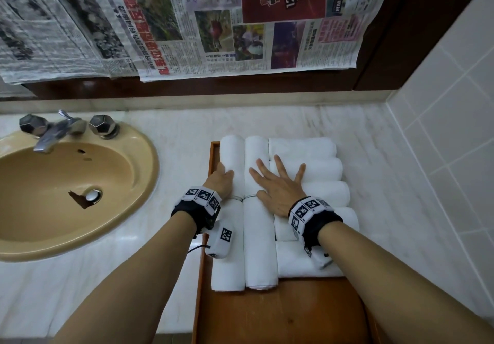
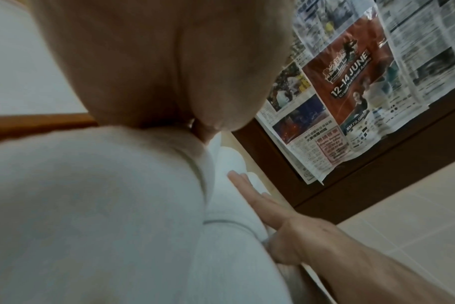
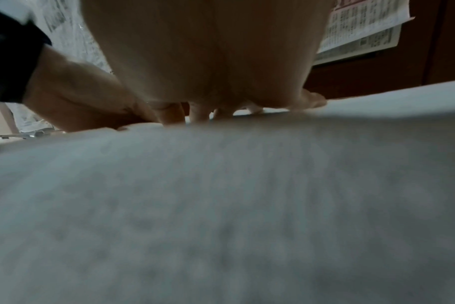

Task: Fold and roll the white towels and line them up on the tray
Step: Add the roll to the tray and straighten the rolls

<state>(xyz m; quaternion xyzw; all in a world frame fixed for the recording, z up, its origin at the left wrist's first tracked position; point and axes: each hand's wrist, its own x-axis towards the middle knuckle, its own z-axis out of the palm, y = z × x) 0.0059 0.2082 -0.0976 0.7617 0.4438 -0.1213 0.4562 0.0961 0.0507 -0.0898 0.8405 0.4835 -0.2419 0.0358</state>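
Already the rolled white towels sit packed on the wooden tray, and both hands are down on them. Two long rolls lie with their long axis running straight away from the person, parallel to the fingers: the outer roll under the left hand, and the inner roll beside it, touching along their length. To the right of these, a stack of shorter rolls lies crosswise, long axis at right angles to the fingers, their ends butting against the inner roll.

The left hand cups the outer roll's left flank, between the roll and the tray's raised edge; its fingers curve over the cloth, though how tightly cannot be told, since the left wrist view is mostly blocked by palm and towel. The right hand lies flat with fingers spread and straight, gripping nothing: thumb and first finger on the inner roll, the others reaching across onto the crosswise rolls.

So the seam between the two long rolls runs between the hands, nearer the right thumb. Any squaring-up likely means pressing inward from the left against the right hand's hold. The near part of the tray is bare wood.
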